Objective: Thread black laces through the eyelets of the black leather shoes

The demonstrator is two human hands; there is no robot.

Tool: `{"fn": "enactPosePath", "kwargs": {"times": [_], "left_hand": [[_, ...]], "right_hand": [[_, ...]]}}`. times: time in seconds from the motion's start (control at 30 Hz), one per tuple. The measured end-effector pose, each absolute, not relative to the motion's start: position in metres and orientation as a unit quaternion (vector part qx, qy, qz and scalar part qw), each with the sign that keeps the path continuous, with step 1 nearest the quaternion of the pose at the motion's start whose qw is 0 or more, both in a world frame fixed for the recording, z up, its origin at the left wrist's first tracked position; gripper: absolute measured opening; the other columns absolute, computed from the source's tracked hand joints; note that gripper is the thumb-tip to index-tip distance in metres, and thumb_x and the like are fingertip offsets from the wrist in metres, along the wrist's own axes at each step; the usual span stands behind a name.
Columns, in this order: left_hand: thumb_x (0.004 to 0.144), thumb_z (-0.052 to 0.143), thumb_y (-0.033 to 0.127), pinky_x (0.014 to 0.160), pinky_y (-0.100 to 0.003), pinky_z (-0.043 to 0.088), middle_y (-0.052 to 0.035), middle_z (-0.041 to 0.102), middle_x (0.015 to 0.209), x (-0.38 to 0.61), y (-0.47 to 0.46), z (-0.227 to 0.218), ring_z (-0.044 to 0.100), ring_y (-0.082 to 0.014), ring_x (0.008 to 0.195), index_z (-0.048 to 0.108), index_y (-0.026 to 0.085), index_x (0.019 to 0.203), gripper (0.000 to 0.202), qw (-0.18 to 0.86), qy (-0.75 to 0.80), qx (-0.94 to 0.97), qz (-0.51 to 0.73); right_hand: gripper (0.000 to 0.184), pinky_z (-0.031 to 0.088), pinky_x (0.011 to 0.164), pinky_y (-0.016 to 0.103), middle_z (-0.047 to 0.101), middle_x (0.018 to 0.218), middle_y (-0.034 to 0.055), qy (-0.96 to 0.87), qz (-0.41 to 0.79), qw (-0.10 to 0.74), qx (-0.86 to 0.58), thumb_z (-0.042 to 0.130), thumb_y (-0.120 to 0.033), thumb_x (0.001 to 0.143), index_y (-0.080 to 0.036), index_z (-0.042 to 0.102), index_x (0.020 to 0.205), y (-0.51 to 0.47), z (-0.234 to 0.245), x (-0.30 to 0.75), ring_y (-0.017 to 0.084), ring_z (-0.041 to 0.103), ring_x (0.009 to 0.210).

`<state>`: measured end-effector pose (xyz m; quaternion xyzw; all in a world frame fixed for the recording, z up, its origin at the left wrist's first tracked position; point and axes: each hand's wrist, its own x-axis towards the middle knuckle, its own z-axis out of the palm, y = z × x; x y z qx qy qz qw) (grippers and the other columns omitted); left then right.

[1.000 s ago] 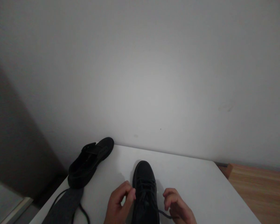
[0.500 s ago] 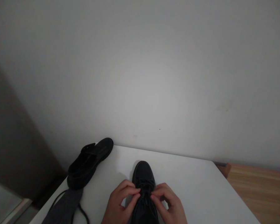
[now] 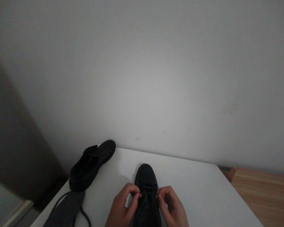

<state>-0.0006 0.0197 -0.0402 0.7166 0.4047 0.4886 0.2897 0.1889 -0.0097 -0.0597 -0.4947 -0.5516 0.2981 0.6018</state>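
Note:
A black lace-up shoe (image 3: 145, 175) rests on the white tabletop (image 3: 191, 183), its toe pointing at the wall. Across the shoe's upper runs a dark shoelace (image 3: 147, 192), drawn straight between both hands. My left hand (image 3: 125, 205) pinches the lace between thumb and forefinger at the shoe's left side. On the opposite side, my right hand (image 3: 171, 205) pinches it the same way. The heel end of the shoe is cut off by the lower edge of the view.
At the table's left edge lies a second black shoe (image 3: 81, 181) with a strap. A dark grey cloth (image 3: 66, 209) and a black cord (image 3: 85, 216) lie in front of it. Behind the table rises a pale wall (image 3: 151, 88); a wooden surface (image 3: 257, 189) adjoins at right.
Both hands have drawn slightly apart, and the lace between them now shows as a straight line across the shoe. The shoes stay in place.

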Motion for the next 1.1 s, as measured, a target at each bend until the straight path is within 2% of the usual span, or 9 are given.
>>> {"fn": "enactPosePath", "kwargs": {"times": [0.13,0.27,0.37,0.5,0.6,0.67,0.77,0.93,1.1], "left_hand": [[0.094,0.052,0.024,0.067,-0.023,0.051,0.0001,0.063,0.075,0.0,0.02,-0.044,0.063,-0.0162,0.071,0.061,0.021,0.083,0.015,0.322,0.406,0.692,0.502],[0.094,0.056,0.032,0.067,-0.023,0.048,0.0012,0.057,0.074,-0.003,0.023,-0.045,0.058,-0.0159,0.072,0.061,0.02,0.081,0.018,0.412,0.413,0.62,0.524],[0.09,0.065,0.04,0.062,-0.022,0.044,0.0042,0.051,0.07,-0.006,0.024,-0.042,0.051,-0.0135,0.066,0.06,0.02,0.081,0.022,0.498,0.398,0.556,0.533],[0.083,0.072,0.052,0.058,-0.02,0.04,0.0055,0.052,0.064,-0.006,0.026,-0.039,0.049,-0.0107,0.06,0.056,0.02,0.076,0.037,0.583,0.372,0.502,0.519],[0.081,0.074,0.054,0.051,-0.017,0.035,0.0089,0.047,0.057,-0.004,0.026,-0.039,0.043,-0.0064,0.05,0.052,0.019,0.074,0.042,0.614,0.353,0.474,0.524],[0.081,0.074,0.054,0.046,-0.015,0.031,0.0115,0.044,0.053,-0.003,0.026,-0.041,0.037,-0.0036,0.043,0.05,0.02,0.075,0.042,0.636,0.334,0.457,0.524],[0.082,0.074,0.054,0.037,-0.013,0.027,0.0142,0.041,0.049,-0.002,0.026,-0.045,0.03,-0.0012,0.034,0.048,0.022,0.077,0.042,0.668,0.306,0.439,0.517],[0.079,0.077,0.052,0.033,-0.011,0.027,0.015,0.039,0.048,-0.003,0.026,-0.05,0.027,0.0005,0.031,0.049,0.021,0.077,0.041,0.68,0.292,0.429,0.519],[0.078,0.08,0.049,0.033,-0.01,0.027,0.0138,0.041,0.048,-0.006,0.026,-0.051,0.026,0.0014,0.032,0.052,0.02,0.075,0.04,0.687,0.277,0.436,0.511]], "right_hand": [[0.034,0.046,0.061,0.024,0.054,0.072,-0.0006,-0.521,0.317,0.615,-0.499,0.055,-0.053,0.095,-0.022,0.059,0.08,-0.01,-0.059,0.183,0.017,0.053,0.066],[0.035,0.04,0.059,0.024,0.051,0.07,-0.002,-0.468,0.394,0.624,-0.486,0.066,-0.054,0.088,-0.022,0.06,0.077,-0.01,-0.054,0.186,0.016,0.049,0.065],[0.033,0.039,0.062,0.025,0.054,0.07,-0.0014,-0.436,0.461,0.627,-0.452,0.073,-0.053,0.083,-0.021,0.064,0.078,-0.009,-0.053,0.191,0.016,0.049,0.067],[0.032,0.043,0.07,0.027,0.061,0.076,0.0011,-0.386,0.528,0.639,-0.404,0.079,-0.051,0.078,-0.021,0.068,0.08,-0.006,-0.06,0.198,0.017,0.055,0.074],[0.032,0.044,0.074,0.028,0.065,0.08,0.003,-0.363,0.556,0.642,-0.382,0.08,-0.05,0.077,-0.021,0.068,0.081,-0.005,-0.065,0.2,0.018,0.058,0.077],[0.031,0.043,0.071,0.027,0.065,0.075,0.0024,-0.358,0.568,0.64,-0.373,0.078,-0.05,0.08,-0.021,0.067,0.083,-0.005,-0.067,0.2,0.017,0.057,0.073],[0.032,0.037,0.061,0.023,0.056,0.059,-0.0024,-0.346,0.582,0.641,-0.362,0.075,-0.051,0.083,-0.02,0.065,0.085,-0.004,-0.067,0.199,0.013,0.049,0.06],[0.037,0.022,0.043,0.017,0.036,0.047,-0.0121,-0.312,0.602,0.637,-0.366,0.079,-0.052,0.079,-0.019,0.067,0.088,-0.004,-0.06,0.199,0.003,0.022,0.041],[0.036,0.011,0.032,0.014,0.04,0.045,-0.0131,-0.297,0.653,0.594,-0.363,0.087,-0.049,0.071,-0.021,0.07,0.085,-0.009,-0.05,0.201,-0.001,0.009,0.033]]}}
